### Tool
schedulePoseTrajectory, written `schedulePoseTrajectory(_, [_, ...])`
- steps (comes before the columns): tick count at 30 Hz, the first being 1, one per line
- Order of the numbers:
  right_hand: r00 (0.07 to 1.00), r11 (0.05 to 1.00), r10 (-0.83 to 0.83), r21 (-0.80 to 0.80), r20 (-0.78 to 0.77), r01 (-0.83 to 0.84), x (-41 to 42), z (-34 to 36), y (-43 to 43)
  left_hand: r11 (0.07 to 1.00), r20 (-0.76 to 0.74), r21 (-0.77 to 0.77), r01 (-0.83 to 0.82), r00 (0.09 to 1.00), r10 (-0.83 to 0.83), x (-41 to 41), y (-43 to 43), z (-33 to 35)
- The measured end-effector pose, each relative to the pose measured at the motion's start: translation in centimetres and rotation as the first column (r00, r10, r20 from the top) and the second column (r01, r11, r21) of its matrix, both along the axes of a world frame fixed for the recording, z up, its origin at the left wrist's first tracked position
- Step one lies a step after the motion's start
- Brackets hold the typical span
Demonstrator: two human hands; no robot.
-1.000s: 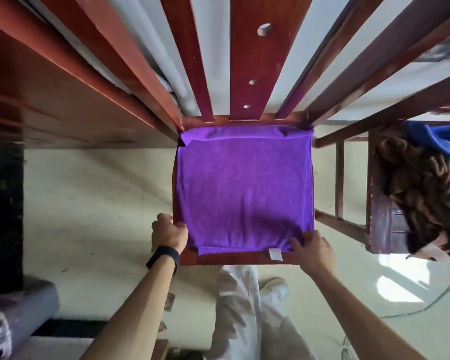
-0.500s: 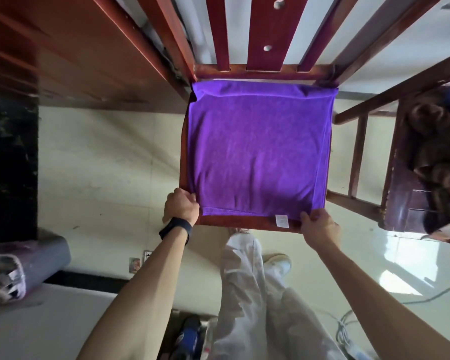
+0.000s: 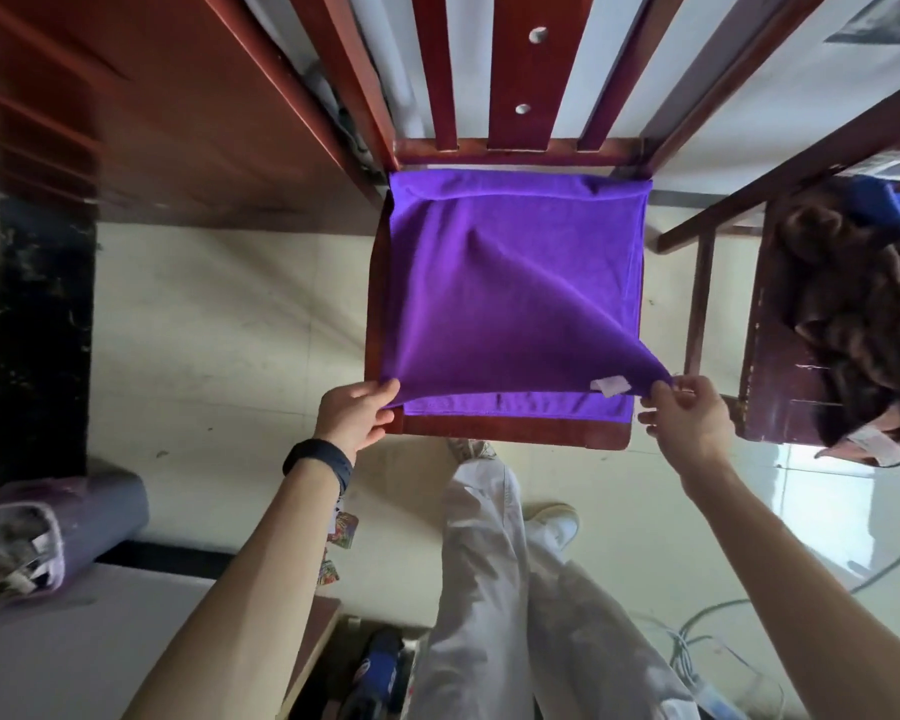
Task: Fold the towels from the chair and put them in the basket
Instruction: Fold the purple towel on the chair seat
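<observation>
Purple terry towel [image 3: 510, 288] spread on red-brown wooden chair seat [image 3: 510, 433]. Left hand [image 3: 352, 415] and right hand [image 3: 684, 415] each pinching a near corner, top layer raised. Grey cylindrical bin [image 3: 100, 522] holding crumpled scraps.

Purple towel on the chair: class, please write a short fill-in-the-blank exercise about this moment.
1. The towel spread over the chair seat is ____ in colour.
2. The white tag sits near the corner pinched by the ____ hand.
3. A dark band is worn on the ____ wrist, behind the left hand.

Missing words: purple; right; left
</observation>
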State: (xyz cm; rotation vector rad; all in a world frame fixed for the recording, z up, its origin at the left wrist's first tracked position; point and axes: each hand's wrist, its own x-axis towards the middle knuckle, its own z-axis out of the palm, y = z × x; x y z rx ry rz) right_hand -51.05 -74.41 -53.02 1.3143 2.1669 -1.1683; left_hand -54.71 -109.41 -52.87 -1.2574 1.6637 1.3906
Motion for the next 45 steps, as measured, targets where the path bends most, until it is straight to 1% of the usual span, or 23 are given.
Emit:
schedulePoseTrajectory(2, [0.991, 0.997, 0.067, 0.038, 0.114, -0.072, 1.1, -1.4, 0.1, 0.993, 0.024, -0.089, 0.084, 0.996, -0.082, 0.6, 0.7, -1.6])
schedulePoseTrajectory(3, [0.977, 0.991, 0.115, 0.041, 0.178, -0.124, 1.6, -2.2, 0.1, 0.976, 0.033, -0.151, 0.155, 0.988, -0.151, 0.8, 0.9, -2.5])
schedulePoseTrajectory(4, [0.961, 0.986, 0.147, 0.044, 0.232, -0.162, 2.0, -2.9, 0.0, 0.942, 0.053, -0.221, 0.254, 0.967, -0.248, 1.1, 1.0, -3.6])
schedulePoseTrajectory(6, [0.951, 0.984, 0.152, 0.054, 0.270, -0.173, 2.4, -4.2, -0.3, 0.835, 0.099, -0.349, 0.426, 0.903, -0.419, 1.7, 1.3, -5.0])
schedulePoseTrajectory(8, [0.951, 0.987, 0.111, 0.080, 0.288, -0.140, 2.5, -5.0, -0.7, 0.788, 0.095, -0.431, 0.440, 0.891, -0.445, 2.1, 1.7, -5.6])
schedulePoseTrajectory(11, [0.962, 0.990, 0.058, 0.110, 0.266, -0.090, 2.6, -5.8, -1.5, 0.796, 0.078, -0.479, 0.370, 0.921, -0.381, 2.8, 2.3, -6.0])
schedulePoseTrajectory(14, [0.961, 0.989, 0.044, 0.121, 0.273, -0.080, 2.5, -6.3, -1.8, 0.815, 0.099, -0.477, 0.328, 0.942, -0.321, 3.1, 2.5, -6.2])
schedulePoseTrajectory(18, [0.949, 0.988, 0.069, 0.112, 0.307, -0.108, 1.9, -6.5, -1.6, 0.817, 0.136, -0.432, 0.381, 0.924, -0.359, 2.4, 2.5, -6.0])
schedulePoseTrajectory(19, [0.951, 0.988, 0.076, 0.106, 0.299, -0.112, 1.7, -6.3, -1.7, 0.832, 0.126, -0.419, 0.363, 0.931, -0.343, 2.3, 2.3, -6.0])
schedulePoseTrajectory(21, [0.962, 0.994, 0.049, 0.084, 0.267, -0.074, 1.9, -6.1, -1.3, 0.900, 0.061, -0.354, 0.254, 0.967, -0.249, 2.5, 1.7, -6.0])
schedulePoseTrajectory(22, [0.972, 0.999, 0.017, 0.046, 0.233, -0.028, 2.0, -6.0, -1.0, 0.938, 0.023, -0.296, 0.179, 0.983, -0.180, 2.7, 1.4, -5.7])
schedulePoseTrajectory(24, [0.981, 0.984, -0.122, -0.114, 0.148, 0.140, 2.3, -5.2, -0.4, 0.977, -0.037, -0.196, 0.082, 0.995, -0.091, 3.0, 0.7, -4.5])
schedulePoseTrajectory(26, [0.957, 0.920, -0.277, -0.265, 0.080, 0.288, 2.3, -3.6, 0.2, 0.984, -0.076, -0.173, 0.050, 0.995, -0.064, 3.2, -0.1, -2.9])
schedulePoseTrajectory(27, [0.943, 0.893, -0.330, -0.309, 0.050, 0.328, 2.2, -2.6, 0.5, 0.984, -0.091, -0.172, 0.044, 0.994, -0.061, 3.2, -0.5, -2.2])
schedulePoseTrajectory(30, [0.911, 0.839, -0.411, -0.408, -0.041, 0.360, 2.3, 0.4, 1.0, 0.981, -0.165, -0.194, 0.007, 0.986, -0.040, 2.9, -0.9, 0.1])
schedulePoseTrajectory(33, [0.888, 0.834, -0.442, -0.421, -0.125, 0.356, 2.3, 4.2, 0.7, 0.972, -0.258, -0.177, -0.156, 0.960, 0.108, 1.9, 0.2, 4.0])
schedulePoseTrajectory(35, [0.859, 0.839, -0.464, -0.420, -0.218, 0.347, 2.4, 7.5, 0.7, 0.948, -0.313, -0.156, -0.276, 0.925, 0.217, 1.4, 1.0, 7.6])
schedulePoseTrajectory(36, [0.839, 0.844, -0.470, -0.419, -0.273, 0.336, 2.6, 9.2, 0.7, 0.936, -0.349, -0.163, -0.311, 0.906, 0.240, 1.4, 1.3, 9.5])
schedulePoseTrajectory(37, [0.829, 0.856, -0.459, -0.408, -0.321, 0.316, 2.8, 11.0, 0.8, 0.932, -0.388, -0.182, -0.312, 0.894, 0.224, 1.6, 1.4, 11.2])
schedulePoseTrajectory(39, [0.846, 0.898, -0.393, -0.350, -0.361, 0.268, 3.4, 14.1, 0.9, 0.942, -0.413, -0.258, -0.215, 0.906, 0.094, 2.1, 1.4, 14.5])
schedulePoseTrajectory(41, [0.866, 0.913, -0.362, -0.318, -0.346, 0.255, 4.3, 16.9, 0.9, 0.955, -0.357, -0.281, -0.098, 0.934, -0.010, 2.5, 1.8, 18.0])
schedulePoseTrajectory(43, [0.877, 0.920, -0.341, -0.313, -0.337, 0.237, 5.0, 19.7, 1.2, 0.982, -0.307, -0.186, -0.017, 0.951, -0.042, 2.8, 2.2, 20.9])
schedulePoseTrajectory(45, [0.898, 0.933, -0.279, -0.317, -0.341, 0.170, 5.1, 22.7, 1.7, 0.998, -0.300, -0.064, 0.020, 0.953, -0.038, 2.4, 2.2, 24.3])
